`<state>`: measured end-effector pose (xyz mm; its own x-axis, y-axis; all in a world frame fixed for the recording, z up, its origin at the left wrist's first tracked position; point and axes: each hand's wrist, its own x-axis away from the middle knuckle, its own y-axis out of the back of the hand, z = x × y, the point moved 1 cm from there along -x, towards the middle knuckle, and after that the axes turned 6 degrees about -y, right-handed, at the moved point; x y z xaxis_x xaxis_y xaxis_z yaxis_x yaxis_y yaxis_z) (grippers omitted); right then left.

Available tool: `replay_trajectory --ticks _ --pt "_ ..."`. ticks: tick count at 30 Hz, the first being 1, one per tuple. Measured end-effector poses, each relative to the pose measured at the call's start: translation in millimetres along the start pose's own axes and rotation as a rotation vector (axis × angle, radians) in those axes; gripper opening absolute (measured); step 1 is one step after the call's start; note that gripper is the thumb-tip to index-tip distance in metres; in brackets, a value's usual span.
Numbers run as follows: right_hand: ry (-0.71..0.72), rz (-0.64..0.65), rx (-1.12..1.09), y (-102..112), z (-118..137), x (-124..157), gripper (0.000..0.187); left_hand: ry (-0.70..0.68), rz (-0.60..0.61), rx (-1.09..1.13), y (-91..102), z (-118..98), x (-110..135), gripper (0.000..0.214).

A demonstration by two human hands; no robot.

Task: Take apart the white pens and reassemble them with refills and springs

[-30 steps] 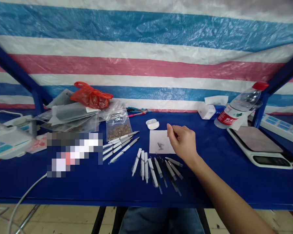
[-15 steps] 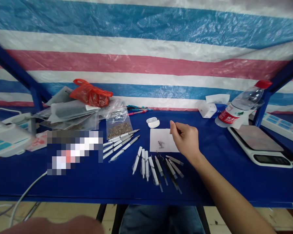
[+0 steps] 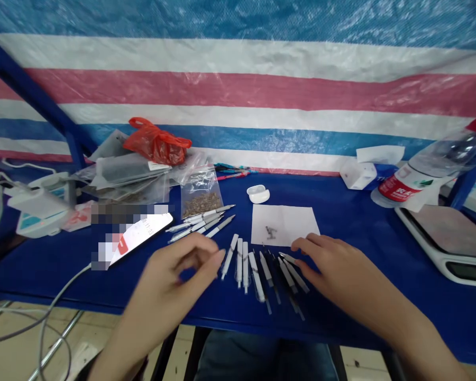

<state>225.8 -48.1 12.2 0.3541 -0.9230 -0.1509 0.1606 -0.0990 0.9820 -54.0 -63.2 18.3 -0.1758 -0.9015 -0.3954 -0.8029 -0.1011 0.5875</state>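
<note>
A row of several thin white and dark pen-like parts point(image 3: 262, 270) lies on the blue table point(image 3: 360, 233). My right hand point(image 3: 333, 272) rests flat beside the row, fingers spread, with its fingertips touching the rightmost grey pieces point(image 3: 295, 272). My left hand point(image 3: 182, 275) hovers just left of the row, fingers loosely curled and apart, holding nothing. Behind the row lies a white paper sheet point(image 3: 289, 225) with a few tiny dark parts point(image 3: 270, 232) on it. A second bunch of white pens point(image 3: 204, 222) lies to the left.
A clear bag of brown bits point(image 3: 201, 197), a red plastic bag point(image 3: 158, 144) and plastic sleeves sit at the back left. A white earbud case point(image 3: 258, 193), tissue box point(image 3: 359, 172), tilted water bottle point(image 3: 428, 169) and scale point(image 3: 448, 235) stand right. A white device point(image 3: 39, 209) with cables is far left.
My right hand came down from the paper sheet to the pen row. My left hand rose into view and reached toward the row. The view shifted right and down.
</note>
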Motion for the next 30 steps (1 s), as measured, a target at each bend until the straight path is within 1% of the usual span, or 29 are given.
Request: replay_trajectory --ticks 2,4,6,8,10,12,15,17,20,23,26,30 --pt "0.012 -0.009 0.073 -7 1 3 0.014 0.124 0.124 -0.107 -16.9 5 -18 0.022" --pt "0.022 -0.003 0.116 -13 3 2 0.014 0.179 0.258 -0.272 -31.4 8 -28 0.017" --pt "0.018 0.007 0.142 -15 7 -2 0.015 0.194 0.328 -0.436 -39.6 10 -31 0.013" --pt "0.001 0.038 0.156 -14 11 -7 0.018 0.195 0.373 -0.543 -42.1 12 -33 0.011" --pt "-0.03 0.09 0.153 -11 12 -12 0.018 0.186 0.413 -0.599 -41.6 13 -36 0.011" --pt "-0.104 0.127 0.146 -5 11 -16 0.017 0.181 0.434 -0.651 -40.6 13 -39 0.011" --pt "-0.264 0.091 0.159 4 4 -20 0.014 0.203 0.45 -0.733 -40.0 10 -41 0.014" --pt "-0.32 0.036 0.163 8 2 -24 0.012 0.219 0.464 -0.754 -39.7 6 -41 0.014" --pt "-0.325 0.003 0.122 9 6 -29 0.009 0.229 0.461 -0.716 -36.3 3 -39 0.014" --pt "-0.316 0.051 0.079 7 18 -31 0.005 0.212 0.393 -0.6 -28.7 5 -38 0.018" --pt "-0.313 0.175 0.059 5 33 -30 0.014 0.141 0.307 -0.354 -20.9 9 -41 0.019" --pt "-0.324 0.379 0.094 5 48 -32 0.029 0.049 0.26 -0.01 -18.2 3 -56 0.021"
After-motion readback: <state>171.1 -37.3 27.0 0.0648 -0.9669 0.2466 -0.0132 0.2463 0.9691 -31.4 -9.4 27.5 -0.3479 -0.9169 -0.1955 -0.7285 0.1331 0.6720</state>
